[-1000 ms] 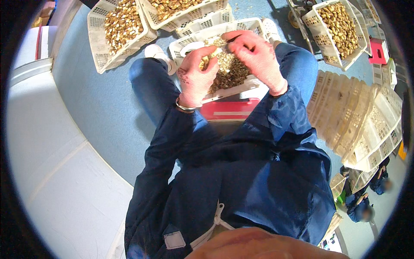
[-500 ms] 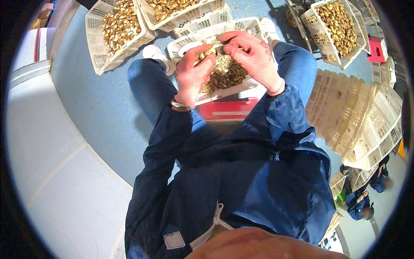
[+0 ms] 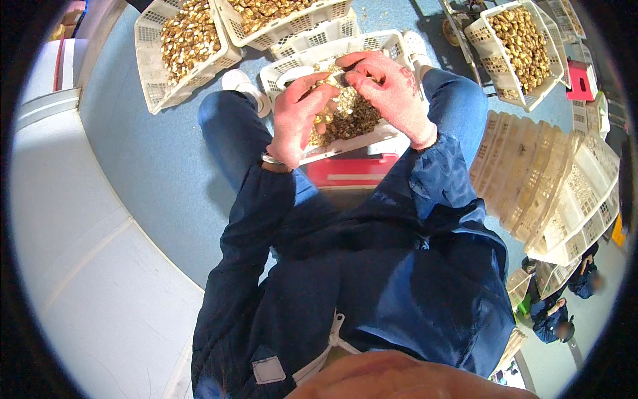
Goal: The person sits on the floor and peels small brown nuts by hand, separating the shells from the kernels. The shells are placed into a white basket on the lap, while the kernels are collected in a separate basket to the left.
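Both my hands wear pink gloves and meet above a white plastic basket (image 3: 349, 147) between my knees. Small brown and cream pieces (image 3: 355, 123), perhaps mushroom bits, fill its bottom. My left hand (image 3: 297, 113) is curled, thumb and fingers bent towards the right hand. A golden-brown piece (image 3: 323, 122) shows beside its palm; whether the fingers grip it is unclear. My right hand (image 3: 392, 90) has its fingers bent in against the thumb, close to the left fingertips. What it holds, if anything, is too small to make out. A pale rounded thing (image 3: 296, 74) lies at the basket's left end.
White baskets of brown mushroom-like pieces stand at far left (image 3: 189, 40), farther ahead (image 3: 266, 13) and at far right (image 3: 522, 46). Stacked baskets (image 3: 525, 173) lean at my right. A red box (image 3: 352, 171) sits beneath the near basket. Other people (image 3: 551, 319) work at lower right.
My left hand has turned slightly, and the pale piece at its fingertips no longer shows there. A golden-brown piece now shows by its palm. The right hand has hardly moved.
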Tool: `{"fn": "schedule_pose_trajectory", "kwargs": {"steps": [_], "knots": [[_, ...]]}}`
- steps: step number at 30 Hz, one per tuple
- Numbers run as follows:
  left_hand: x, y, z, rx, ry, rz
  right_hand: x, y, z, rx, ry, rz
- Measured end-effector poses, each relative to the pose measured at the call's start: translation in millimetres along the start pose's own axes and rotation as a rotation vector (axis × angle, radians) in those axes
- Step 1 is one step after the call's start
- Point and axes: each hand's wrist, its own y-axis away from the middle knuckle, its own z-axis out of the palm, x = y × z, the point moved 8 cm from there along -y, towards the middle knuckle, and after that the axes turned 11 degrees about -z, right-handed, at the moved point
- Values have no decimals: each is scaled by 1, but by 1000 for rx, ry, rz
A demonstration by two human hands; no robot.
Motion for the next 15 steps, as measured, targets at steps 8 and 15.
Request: {"fn": "schedule_pose_trajectory", "kwargs": {"steps": [8, 15], "knots": [[69, -18, -65, -95, 508, 269, 21, 6, -14, 131, -74, 206], [110, -83, -167, -355, 1129, 114, 27, 4, -1, 131, -187, 288]]}}
